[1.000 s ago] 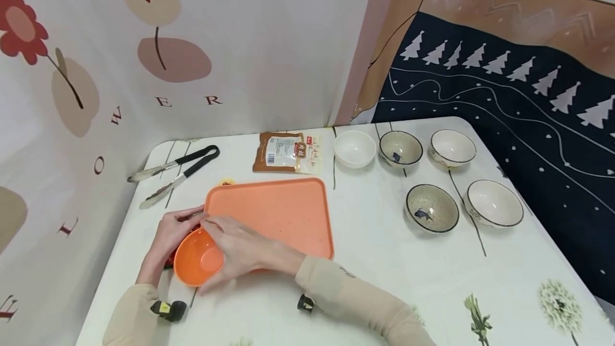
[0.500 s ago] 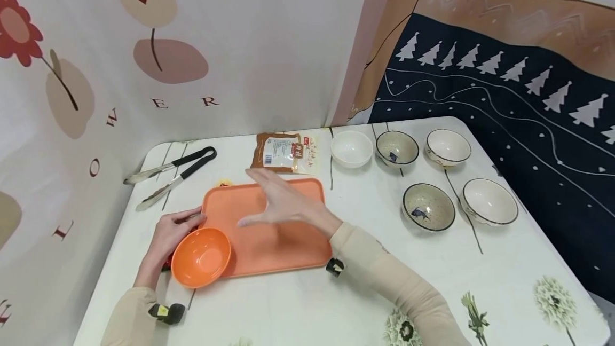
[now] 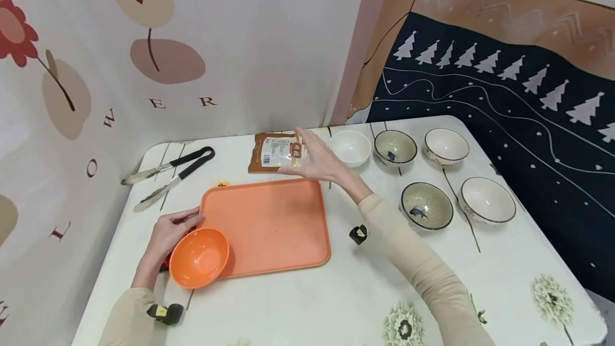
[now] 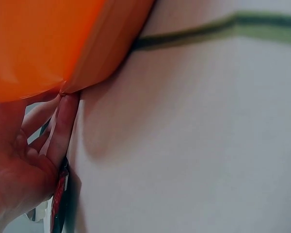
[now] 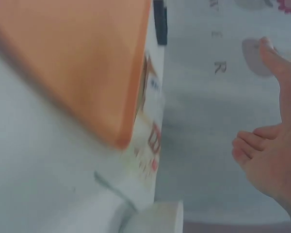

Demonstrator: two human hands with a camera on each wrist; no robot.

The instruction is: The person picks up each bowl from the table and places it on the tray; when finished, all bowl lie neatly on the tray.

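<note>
At the near left corner of the orange tray (image 3: 276, 223), an orange bowl (image 3: 199, 258) leans partly over the edge. My left hand (image 3: 168, 234) is beside the bowl, its thumb and fingers meeting at the tray's left rim. In the left wrist view its fingertips pass behind the bowl (image 4: 39, 43). My right hand (image 3: 319, 159) spreads thumb and fingers apart above the right end of a brown and white food packet (image 3: 276, 152). The right wrist view shows that hand (image 5: 276, 150) raised, nothing in it.
Black-handled tongs (image 3: 175, 175) lie at the back left. To the right stand a white bowl (image 3: 351, 148) and several patterned bowls (image 3: 427, 206). Something red and dark (image 3: 165, 264) lies under my left wrist. A printed cloth wall (image 3: 269, 68) rises behind the table.
My right hand has let go of the orange bowl and moved right and back across the tray to above the packet. My left hand has stayed at the tray's rim.
</note>
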